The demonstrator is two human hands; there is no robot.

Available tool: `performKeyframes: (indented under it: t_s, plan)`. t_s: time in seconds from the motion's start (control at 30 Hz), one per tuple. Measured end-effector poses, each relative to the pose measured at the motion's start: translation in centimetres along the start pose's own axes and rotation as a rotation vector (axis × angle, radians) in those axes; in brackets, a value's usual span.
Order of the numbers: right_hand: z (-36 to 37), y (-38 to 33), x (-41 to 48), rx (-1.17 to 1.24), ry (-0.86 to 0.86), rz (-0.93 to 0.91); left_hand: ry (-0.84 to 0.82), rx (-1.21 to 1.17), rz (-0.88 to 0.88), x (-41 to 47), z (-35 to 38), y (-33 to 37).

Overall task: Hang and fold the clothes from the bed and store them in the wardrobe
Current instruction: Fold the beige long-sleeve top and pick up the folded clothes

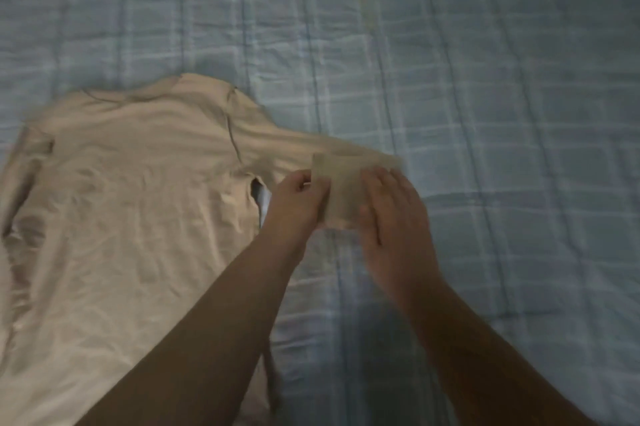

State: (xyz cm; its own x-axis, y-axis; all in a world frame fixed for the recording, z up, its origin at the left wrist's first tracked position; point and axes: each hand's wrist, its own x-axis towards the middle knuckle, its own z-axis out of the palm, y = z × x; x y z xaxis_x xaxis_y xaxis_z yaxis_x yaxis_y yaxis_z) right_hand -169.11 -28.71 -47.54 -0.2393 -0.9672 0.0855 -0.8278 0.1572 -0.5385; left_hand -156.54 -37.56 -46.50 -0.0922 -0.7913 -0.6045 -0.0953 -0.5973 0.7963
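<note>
Left hand (299, 198) pinches the folded-back cuff (343, 190) of the beige shirt's sleeve, fingers curled on its left edge at centre frame. Right hand (394, 214), blurred, lies flat with straight fingers on the cuff's right side. That beige shirt (131, 203) is spread flat across the left half of the frame, on the bed's blue checked cover (485, 96).

Beige long-sleeved shirt (131, 203) spread flat on bed, right cuff folded back

1 beige shirt (131, 203), 1 plaid bedspread (485, 79), 2 hands: left (298, 200) & right (394, 214).
</note>
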Motion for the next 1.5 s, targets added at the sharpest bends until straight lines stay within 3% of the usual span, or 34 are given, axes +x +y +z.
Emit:
performKeyframes:
  t_s: [0.1,0.23,0.7,0.93,1.1,1.23,1.5]
  plan:
    - [4.1,-5.6,0.8,-0.16,-0.161,0.024,0.016,0.105,0.11,1.1,-6.4,1.7]
    - [10.3,-13.4,3.8,-0.243,-0.184,0.015,0.079,0.189,0.175,3.7,-16.3,3.8]
    - [28.4,-33.8,11.2,-0.352,-0.324,-0.045,0.24,0.403,0.12,14.0,-44.4,5.9]
    - [32.5,-37.2,11.5,-0.352,-0.341,-0.133,0.32,0.597,0.102,15.8,-49.1,3.9]
    - [34.6,-37.3,11.6,-0.382,-0.36,-0.219,0.359,0.561,0.077,16.1,-50.3,3.3]
    - [35.2,-36.9,11.5,-0.438,-0.361,-0.242,0.294,0.346,0.016,15.0,-51.6,3.2]
    - [33.1,-41.2,7.0,-0.282,-0.289,-0.338,0.419,0.391,-0.067,7.2,-57.2,0.3]
